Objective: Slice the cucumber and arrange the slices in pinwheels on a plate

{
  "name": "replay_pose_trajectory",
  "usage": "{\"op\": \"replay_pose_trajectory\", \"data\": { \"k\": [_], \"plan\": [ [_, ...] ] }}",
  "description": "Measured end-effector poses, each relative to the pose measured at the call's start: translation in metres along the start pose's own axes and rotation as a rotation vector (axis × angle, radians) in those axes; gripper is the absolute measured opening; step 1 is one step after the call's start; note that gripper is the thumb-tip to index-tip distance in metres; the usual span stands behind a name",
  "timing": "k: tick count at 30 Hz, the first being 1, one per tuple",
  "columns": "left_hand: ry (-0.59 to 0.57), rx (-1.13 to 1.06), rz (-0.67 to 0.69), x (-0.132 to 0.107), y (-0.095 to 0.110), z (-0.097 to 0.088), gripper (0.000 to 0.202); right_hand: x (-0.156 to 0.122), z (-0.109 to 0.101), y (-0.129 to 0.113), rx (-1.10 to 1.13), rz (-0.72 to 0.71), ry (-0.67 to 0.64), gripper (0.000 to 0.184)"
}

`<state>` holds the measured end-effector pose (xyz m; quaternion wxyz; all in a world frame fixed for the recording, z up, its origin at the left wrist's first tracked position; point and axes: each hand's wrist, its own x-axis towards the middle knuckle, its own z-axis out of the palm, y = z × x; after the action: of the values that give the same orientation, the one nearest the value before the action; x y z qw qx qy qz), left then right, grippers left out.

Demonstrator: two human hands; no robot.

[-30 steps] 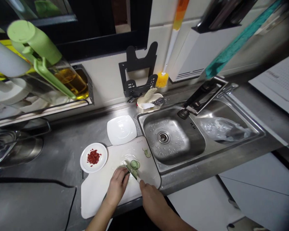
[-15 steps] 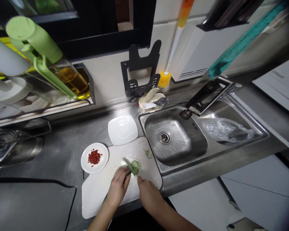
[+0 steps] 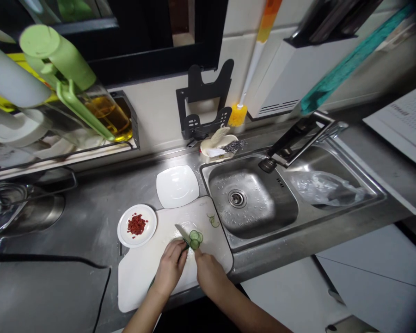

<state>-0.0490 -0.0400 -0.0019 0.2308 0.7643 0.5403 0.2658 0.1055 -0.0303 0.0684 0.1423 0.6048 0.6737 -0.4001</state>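
My left hand [image 3: 172,264] is closed around a cucumber [image 3: 152,280]; most of the cucumber is hidden beneath the palm, with dark green skin showing at either end. In my right hand [image 3: 210,274] is the handle of a knife [image 3: 183,233], whose blade slants up and left against the cucumber's cut end. Thin round cucumber slices [image 3: 195,237] lie just right of the blade. All of this rests on a white cutting board [image 3: 137,282]. Several curved green peelings [image 3: 212,220] sit near the board's upper right corner.
A white plate of small red pieces [image 3: 137,225] stands at the board's left, and a white square dish [image 3: 178,186] behind it. On the right is a steel sink [image 3: 263,210] with a black faucet [image 3: 284,145] and a plastic bag [image 3: 327,187]. An oil bottle [image 3: 107,113] stands on the shelf.
The knife and my right hand have shifted slightly up and left. My left hand stays on the cucumber. The slices look the same.
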Motion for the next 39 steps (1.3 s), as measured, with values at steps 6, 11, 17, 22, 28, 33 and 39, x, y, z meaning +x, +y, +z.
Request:
{"op": "replay_pose_trajectory", "data": {
  "k": [6, 11, 17, 22, 28, 33, 39],
  "plan": [
    [-0.059, 0.075, -0.014, -0.003, 0.004, -0.004, 0.023, 0.000, 0.003, 0.001, 0.013, -0.002, 0.030, 0.046],
    [-0.110, 0.194, -0.060, -0.011, 0.006, -0.006, 0.032, 0.000, 0.005, 0.001, 0.027, -0.015, 0.055, 0.047],
    [-0.145, 0.183, -0.066, -0.019, 0.006, -0.008, 0.034, -0.005, 0.012, -0.001, 0.041, -0.008, 0.057, 0.046],
    [-0.148, 0.180, -0.056, -0.025, 0.006, -0.010, 0.034, -0.009, 0.023, -0.003, 0.048, 0.024, 0.027, 0.043],
    [-0.142, 0.156, -0.059, -0.026, 0.006, -0.008, 0.033, -0.009, 0.032, -0.003, 0.027, 0.036, 0.044, 0.044],
    [-0.116, 0.102, -0.124, -0.033, 0.005, -0.014, 0.032, -0.008, 0.032, 0.000, 0.050, 0.010, 0.048, 0.044],
    [0.155, 0.161, -0.530, -0.063, -0.023, -0.050, 0.035, -0.008, 0.031, 0.006, 0.029, -0.013, 0.043, 0.047]
  ]
}}
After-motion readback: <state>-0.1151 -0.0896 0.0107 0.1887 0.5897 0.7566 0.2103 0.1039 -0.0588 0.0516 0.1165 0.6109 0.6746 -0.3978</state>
